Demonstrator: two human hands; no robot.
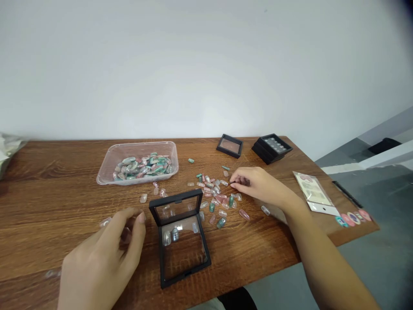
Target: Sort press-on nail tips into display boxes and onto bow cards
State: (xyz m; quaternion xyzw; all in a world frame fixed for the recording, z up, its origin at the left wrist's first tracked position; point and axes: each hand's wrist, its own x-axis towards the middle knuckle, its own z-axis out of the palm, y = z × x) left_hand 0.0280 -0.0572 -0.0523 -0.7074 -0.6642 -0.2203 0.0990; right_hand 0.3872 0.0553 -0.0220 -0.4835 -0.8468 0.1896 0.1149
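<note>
Nearest, on the left, is the left hand (103,258), loosely curled, with the thumb near the forefinger; its inner side is hidden, so I cannot tell whether it holds something. Just to its right is the open black case (186,274), lid raised, with a few clear and bluish nail tips (167,238) inside. Farther and to the right, the right hand (254,183) reaches to a loose pile (221,196) of similar tips. Its thumb and forefinger are narrow; what is between them, I cannot make out. The step seems to be choosing pieces; the next move probably calls for a light pinch. Beyond, the clear tub (105,172) stands left, the stacked cases (263,151) right. A bag (8,148) is cut off at the left edge.
</note>
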